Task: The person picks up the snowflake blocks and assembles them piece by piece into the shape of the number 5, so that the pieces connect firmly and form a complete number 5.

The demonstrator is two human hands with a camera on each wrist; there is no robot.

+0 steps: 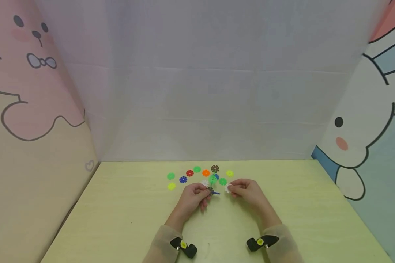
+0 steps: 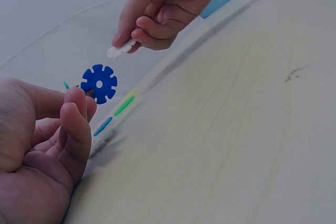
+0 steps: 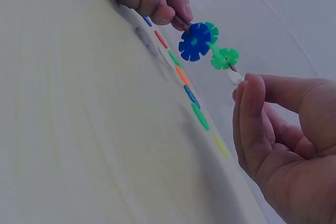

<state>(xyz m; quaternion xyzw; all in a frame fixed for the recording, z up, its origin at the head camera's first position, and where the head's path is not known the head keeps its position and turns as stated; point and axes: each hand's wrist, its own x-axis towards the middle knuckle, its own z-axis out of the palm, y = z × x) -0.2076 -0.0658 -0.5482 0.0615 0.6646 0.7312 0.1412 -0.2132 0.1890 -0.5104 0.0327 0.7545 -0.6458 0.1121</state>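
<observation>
My left hand [image 1: 194, 199] pinches a brown notched plastic disc [image 1: 211, 191] between thumb and fingers. Slotted to it are a blue disc [image 2: 105, 80] and green discs [image 3: 224, 59]. A second brown disc [image 1: 215, 168] appears to be at the far end of this joined piece, though the link is too small to tell. My right hand [image 1: 247, 191] pinches a white notched disc [image 1: 228, 188] by its edge, to the right of the joined piece. In the head view a gap separates the white disc from the brown and blue ones. Fingers partly cover both held discs.
Loose discs lie on the table [image 1: 118, 212] beyond the hands: red [image 1: 190, 173], orange [image 1: 206, 173], blue [image 1: 183, 179], yellow [image 1: 229, 173], green [image 1: 170, 176] and several more. A pale curtain [image 1: 210, 109] hangs behind, with printed panels at both sides.
</observation>
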